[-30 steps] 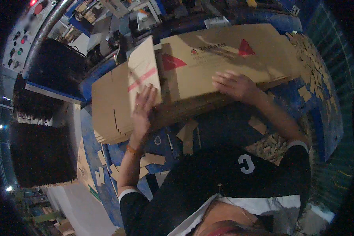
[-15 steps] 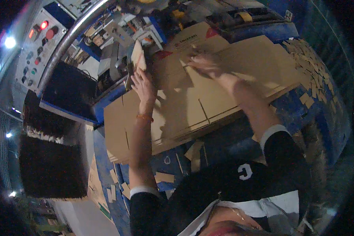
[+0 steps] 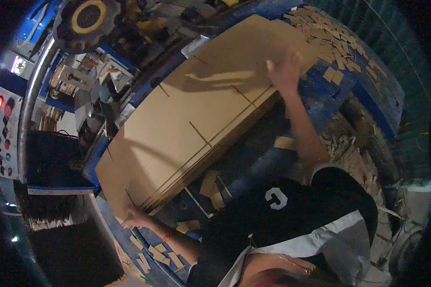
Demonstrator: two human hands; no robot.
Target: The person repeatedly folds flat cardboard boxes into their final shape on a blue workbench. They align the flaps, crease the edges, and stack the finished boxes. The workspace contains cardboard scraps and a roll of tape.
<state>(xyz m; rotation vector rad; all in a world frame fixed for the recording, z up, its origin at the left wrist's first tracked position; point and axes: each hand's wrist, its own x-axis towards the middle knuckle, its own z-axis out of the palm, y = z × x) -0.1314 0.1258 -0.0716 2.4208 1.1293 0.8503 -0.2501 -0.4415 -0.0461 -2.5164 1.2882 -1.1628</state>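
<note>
A stack of flat, slotted brown cardboard sheets point(image 3: 177, 119) lies slantwise before me, its top face plain. At its near left corner, my left hand point(image 3: 136, 218) is closed on the edge of the cardboard. My right hand point(image 3: 286, 71) is at the right end of the stack, fingers spread over the top sheet, slightly smeared by motion. It grips nothing that I can see. Shadows of an arm and hand fall across the top sheet.
Beyond the stack is a machine with a dark round wheel point(image 3: 86, 21). A control panel point(image 3: 5, 129) with lit red lamps stands at the left. Cardboard scraps point(image 3: 330, 36) cover the far right of the blue table point(image 3: 254, 153); more offcuts point(image 3: 160, 253) lie near my left forearm.
My left hand has come from the machine side to the stack's near left corner. The right hand has moved to its right end and opened. The printed cardboard no longer shows; the view has turned.
</note>
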